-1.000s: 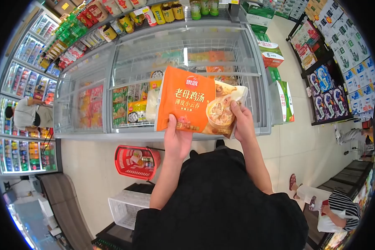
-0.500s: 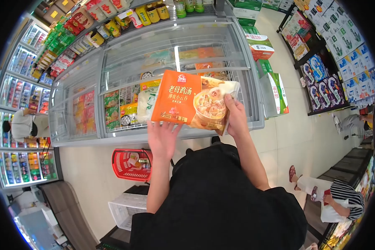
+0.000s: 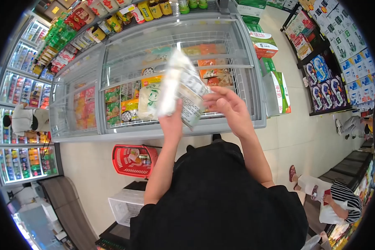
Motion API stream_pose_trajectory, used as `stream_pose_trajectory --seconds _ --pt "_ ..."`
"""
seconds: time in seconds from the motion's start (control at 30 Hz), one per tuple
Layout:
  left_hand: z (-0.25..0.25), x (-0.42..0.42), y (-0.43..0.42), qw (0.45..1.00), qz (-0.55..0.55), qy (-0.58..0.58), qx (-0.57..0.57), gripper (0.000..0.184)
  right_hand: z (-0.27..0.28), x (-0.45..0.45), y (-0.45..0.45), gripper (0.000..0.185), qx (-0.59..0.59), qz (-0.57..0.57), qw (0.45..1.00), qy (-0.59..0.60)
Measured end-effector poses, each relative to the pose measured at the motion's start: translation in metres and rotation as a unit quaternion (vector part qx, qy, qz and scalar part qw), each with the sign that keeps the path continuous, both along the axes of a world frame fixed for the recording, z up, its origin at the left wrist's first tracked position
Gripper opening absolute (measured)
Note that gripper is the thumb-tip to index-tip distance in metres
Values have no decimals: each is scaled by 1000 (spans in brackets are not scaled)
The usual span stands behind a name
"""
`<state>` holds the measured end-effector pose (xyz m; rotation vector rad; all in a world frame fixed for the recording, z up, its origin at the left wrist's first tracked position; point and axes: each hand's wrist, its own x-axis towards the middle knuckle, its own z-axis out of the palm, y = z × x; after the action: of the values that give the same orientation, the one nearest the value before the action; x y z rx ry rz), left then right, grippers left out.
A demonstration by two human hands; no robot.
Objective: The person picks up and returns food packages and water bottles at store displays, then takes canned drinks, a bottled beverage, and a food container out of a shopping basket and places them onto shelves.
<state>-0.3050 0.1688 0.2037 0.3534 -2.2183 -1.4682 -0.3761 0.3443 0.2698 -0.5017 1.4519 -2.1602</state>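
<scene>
A food packet (image 3: 181, 85), blurred by motion, is tilted above the front of the freezer, with its pale printed side showing. My left hand (image 3: 172, 121) grips its lower left part. Just right of the packet is my right hand (image 3: 229, 109), palm partly up and fingers apart, the fingertips at the packet's edge. Under the glass of the chest freezer (image 3: 154, 132) lie a white bag (image 3: 149, 102), yellow packets and orange packets.
A red basket (image 3: 134, 161) with items in it and a white crate (image 3: 123, 204) stand on the floor at the lower left. Cartons (image 3: 278, 93) flank the freezer's right side. One person (image 3: 27, 119) is at the left, another (image 3: 346, 202) at the lower right.
The packet has turned from its orange front to its pale printed side. My left hand, open half a second ago, has taken hold of it, and my right hand has let go.
</scene>
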Motion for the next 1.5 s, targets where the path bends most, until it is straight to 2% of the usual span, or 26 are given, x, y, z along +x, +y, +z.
stream_pose_trajectory --seconds 0.03,0.07,0.1,0.13,0.2,0.27,0.3,0.53,0.63,0.7,0.73,0.77,0.8,0.87,0.93,0.97,1.0,1.07,1.1,1.17,1.2,1.27,1.3,1.33,1.37,1.5 --pt "14 -4 5 958 33 42 281 48 -13 -3 1 39 34 -65 997 -20" --pt "22 -7 6 836 63 83 538 44 -28 -6 2 39 33 -62 997 -18" --pt "21 -4 3 823 42 93 558 44 -45 -5 4 41 83 -131 988 -17" --pt "23 -3 0 823 46 95 558 44 -53 -2 3 44 133 -199 971 -17" --pt "29 -1 -5 788 -24 110 606 47 -57 4 -1 51 99 -157 981 -57" --pt "32 2 -5 785 -30 115 608 49 -56 8 -7 55 -78 -6 972 -221" --pt "33 1 -5 781 -42 122 611 51 -56 8 -15 57 -94 8 968 -234" --pt "18 18 -16 765 -76 133 625 56 -57 6 -38 46 -47 38 971 -232" --pt "-10 35 -38 741 -117 109 652 57 -43 11 -45 36 -27 -28 981 -192" --pt "-37 55 -47 805 21 -1 592 59 -27 12 -49 29 7 -100 985 -139" --pt "-51 57 -45 801 17 -6 599 59 -28 9 -51 29 14 -107 984 -140" --pt "-66 60 -40 906 48 -47 417 60 -30 7 -51 26 97 -122 985 -75" --pt "-76 64 -32 969 76 -86 217 61 -33 5 -51 23 181 -131 975 -10" --pt "-60 47 -29 960 44 -94 262 63 -38 5 -57 22 246 -143 958 36" --pt "-38 17 -26 885 -102 -106 443 66 -39 3 -67 24 468 -127 859 165" --pt "-33 4 -21 853 -138 -127 487 64 -45 4 -72 27 469 -117 857 180" --pt "-37 -4 -15 852 -141 -131 488 64 -54 6 -76 30 470 -108 854 194" --pt "-53 -22 -5 859 -143 -105 479 63 -71 8 -77 37 438 -90 825 346" --pt "-64 -27 -10 820 -89 -133 550 53 -76 8 -74 37 438 -90 829 337" --pt "-76 -39 -15 784 -57 -136 603 48 -85 0 -66 43 345 -21 841 417" --pt "-80 -46 -18 744 -25 -128 655 43 -91 -10 -58 43 343 -27 847 406" --pt "-87 -57 -19 732 -4 -185 655 40 -109 -36 -35 45 189 82 970 129" --pt "-81 -66 -14 764 -11 -184 618 39 -128 -49 -25 49 206 17 978 -4" --pt "-79 -73 -9 792 -19 -183 582 38 -153 -64 -12 46 255 -43 966 -17" --pt "-90 -77 -9 782 -6 -185 595 43 -177 -83 -1 43 305 -100 947 -31" --pt "-106 -96 -10 753 -22 -202 626 45 -240 -139 20 42 360 -112 908 -183"
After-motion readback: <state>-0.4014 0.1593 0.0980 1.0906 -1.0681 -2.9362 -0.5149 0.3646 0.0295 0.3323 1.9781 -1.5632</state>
